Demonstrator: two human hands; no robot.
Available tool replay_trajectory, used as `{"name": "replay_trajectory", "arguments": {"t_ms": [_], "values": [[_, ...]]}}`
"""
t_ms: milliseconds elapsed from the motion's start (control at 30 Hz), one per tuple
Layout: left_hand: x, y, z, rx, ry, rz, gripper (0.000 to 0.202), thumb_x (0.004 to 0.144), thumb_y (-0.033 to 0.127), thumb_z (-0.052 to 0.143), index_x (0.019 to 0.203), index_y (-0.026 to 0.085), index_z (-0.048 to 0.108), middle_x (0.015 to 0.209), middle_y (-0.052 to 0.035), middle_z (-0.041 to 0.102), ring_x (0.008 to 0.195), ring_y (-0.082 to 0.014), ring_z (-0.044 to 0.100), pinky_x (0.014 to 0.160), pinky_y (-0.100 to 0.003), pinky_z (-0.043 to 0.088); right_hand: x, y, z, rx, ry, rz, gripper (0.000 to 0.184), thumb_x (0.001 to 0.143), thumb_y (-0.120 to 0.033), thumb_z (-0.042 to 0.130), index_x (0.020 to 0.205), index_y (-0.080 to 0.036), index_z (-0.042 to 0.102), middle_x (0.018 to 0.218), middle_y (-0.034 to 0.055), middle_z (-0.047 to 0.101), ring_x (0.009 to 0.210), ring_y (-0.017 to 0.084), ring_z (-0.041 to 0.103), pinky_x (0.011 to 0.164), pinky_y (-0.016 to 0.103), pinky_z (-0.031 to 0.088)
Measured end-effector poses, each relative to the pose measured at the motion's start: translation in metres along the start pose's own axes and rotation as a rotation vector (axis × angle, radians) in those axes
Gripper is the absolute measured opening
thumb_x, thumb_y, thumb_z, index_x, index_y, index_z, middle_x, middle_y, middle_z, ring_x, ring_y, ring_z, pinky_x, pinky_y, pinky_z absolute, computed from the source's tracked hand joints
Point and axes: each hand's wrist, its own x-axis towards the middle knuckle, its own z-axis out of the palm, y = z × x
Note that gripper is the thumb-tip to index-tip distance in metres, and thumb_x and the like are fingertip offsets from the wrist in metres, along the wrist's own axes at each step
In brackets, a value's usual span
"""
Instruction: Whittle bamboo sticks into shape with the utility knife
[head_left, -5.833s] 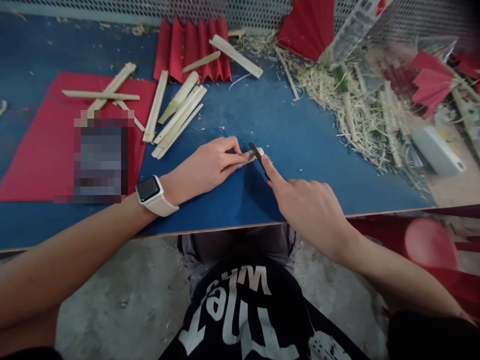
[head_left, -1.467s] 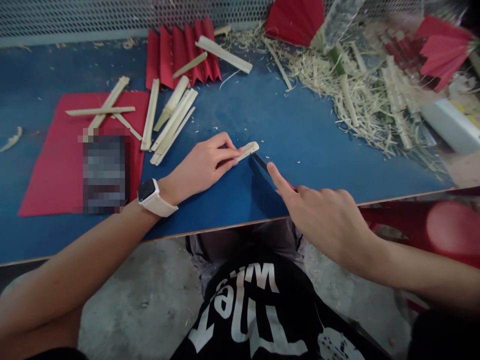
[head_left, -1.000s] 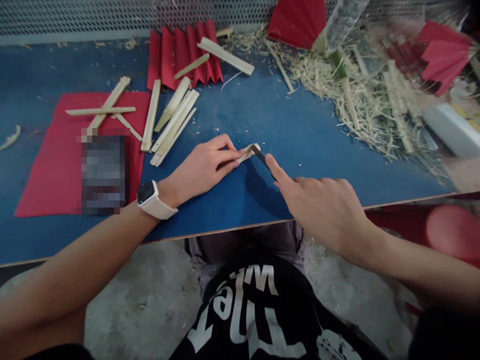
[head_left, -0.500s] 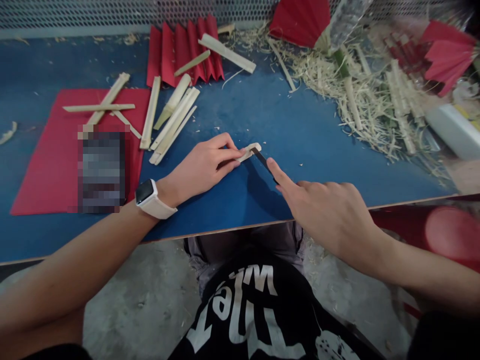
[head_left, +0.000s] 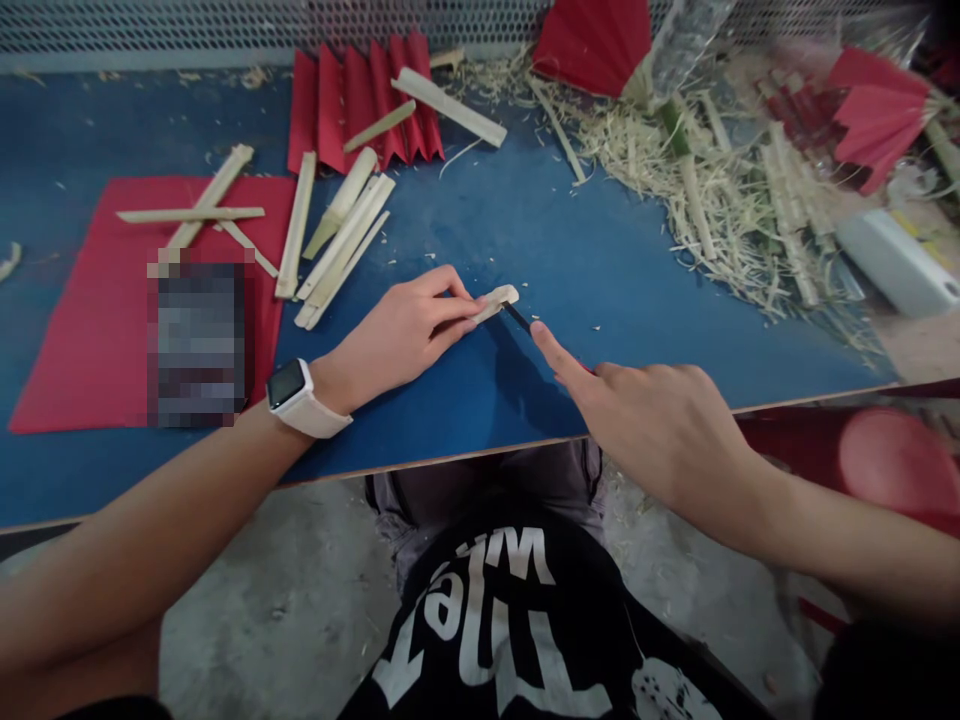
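My left hand (head_left: 416, 325) pinches a short pale strip of bamboo (head_left: 496, 299) against the blue tabletop, with the strip's far end sticking out to the right. In my right hand (head_left: 656, 420) is a thin dark-bladed knife (head_left: 519, 318), the forefinger stretched along its back. The blade's tip touches the strip near its free end. Most of the knife's handle is hidden inside the fist. A few tiny shavings lie around the strip.
Several split bamboo pieces (head_left: 346, 250) lie left of my hands, near pleated red paper (head_left: 330, 110). Further left, a blurred-out dark object rests on a red sheet (head_left: 82, 340). A heap of shavings (head_left: 675, 190) covers the back right, beside a white box (head_left: 896, 262).
The knife's tip has shifted slightly down along the bamboo strip's edge, and its blade looks more edge-on. The left hand keeps its hold; the whole view has moved a little.
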Motion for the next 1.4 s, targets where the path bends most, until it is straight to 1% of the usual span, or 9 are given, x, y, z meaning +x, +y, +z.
{"name": "replay_trajectory", "arguments": {"t_ms": [200,367,467,567,700,767,1000,1233,1400], "values": [[0.000,0.001,-0.001,0.007,-0.011,-0.008,0.037,0.118,0.040,0.054,0.126,0.021,0.085,0.118,-0.0106,0.077,0.100,-0.0225,0.076,0.088,-0.039,0.062,-0.001,0.003,0.014,0.022,0.022,0.001,0.096,0.103,-0.004,0.047,0.186,-0.030,0.007,0.078,0.0042,0.078,0.055,0.017,0.065,0.051,0.030,0.021],[0.000,0.001,0.000,0.012,-0.017,-0.010,0.038,0.118,0.042,0.054,0.125,0.021,0.085,0.118,-0.0103,0.077,0.100,-0.0225,0.076,0.089,-0.039,0.063,-0.005,0.005,0.019,0.024,0.134,0.024,0.088,0.109,-0.012,0.048,0.187,-0.028,0.009,0.077,0.0049,0.079,0.052,0.018,0.064,0.050,0.031,0.017],[0.000,0.000,0.000,0.016,-0.016,-0.004,0.038,0.118,0.043,0.054,0.125,0.022,0.085,0.118,-0.0099,0.077,0.101,-0.0224,0.076,0.090,-0.038,0.063,-0.004,0.006,0.018,0.027,0.176,0.022,0.085,0.112,-0.015,0.048,0.187,-0.027,0.010,0.076,0.0048,0.078,0.051,0.017,0.062,0.050,0.031,0.015],[0.000,-0.001,0.000,0.023,-0.017,-0.010,0.038,0.118,0.043,0.055,0.126,0.021,0.085,0.118,-0.0098,0.077,0.098,-0.0215,0.076,0.087,-0.037,0.062,0.000,0.006,0.016,0.025,0.181,-0.006,0.081,0.113,-0.016,0.046,0.187,-0.026,0.015,0.070,0.0034,0.074,0.049,0.016,0.059,0.050,0.031,0.015],[0.000,-0.001,0.000,0.027,-0.019,-0.009,0.039,0.118,0.043,0.053,0.128,0.021,0.085,0.118,-0.0093,0.077,0.098,-0.0204,0.075,0.087,-0.035,0.061,0.002,0.007,0.019,0.021,0.208,-0.013,0.078,0.114,-0.019,0.044,0.187,-0.025,0.016,0.067,0.0017,0.071,0.045,0.014,0.052,0.051,0.030,0.016],[0.000,0.000,-0.001,0.026,-0.018,-0.004,0.039,0.118,0.042,0.054,0.128,0.020,0.085,0.117,-0.0092,0.077,0.097,-0.0199,0.075,0.087,-0.035,0.061,0.002,0.007,0.022,0.022,0.227,-0.017,0.078,0.114,-0.020,0.044,0.187,-0.024,0.016,0.067,0.0020,0.072,0.045,0.014,0.051,0.052,0.030,0.017],[0.000,0.001,-0.001,0.025,-0.008,0.008,0.037,0.118,0.039,0.055,0.126,0.018,0.085,0.116,-0.0094,0.077,0.094,-0.0192,0.074,0.085,-0.034,0.061,0.004,0.007,0.020,0.023,0.182,-0.017,0.078,0.116,-0.022,0.044,0.187,-0.028,0.012,0.070,0.0026,0.074,0.051,0.017,0.059,0.051,0.031,0.015],[0.000,0.002,-0.001,0.030,-0.014,0.008,0.036,0.118,0.039,0.056,0.127,0.020,0.085,0.116,-0.0091,0.077,0.097,-0.0193,0.075,0.087,-0.034,0.061,0.003,0.010,0.010,-0.019,0.126,-0.028,0.083,0.112,-0.014,0.043,0.187,-0.025,0.011,0.061,0.0001,0.065,0.047,0.016,0.051,0.050,0.030,0.018],[0.000,0.001,-0.001,0.029,-0.015,0.002,0.037,0.118,0.040,0.055,0.128,0.020,0.085,0.118,-0.0098,0.077,0.099,-0.0210,0.076,0.089,-0.036,0.062,0.004,0.009,0.004,-0.022,0.052,-0.047,0.093,0.105,-0.006,0.045,0.187,-0.024,0.007,0.065,-0.0006,0.065,0.046,0.015,0.045,0.048,0.030,0.017]]}}
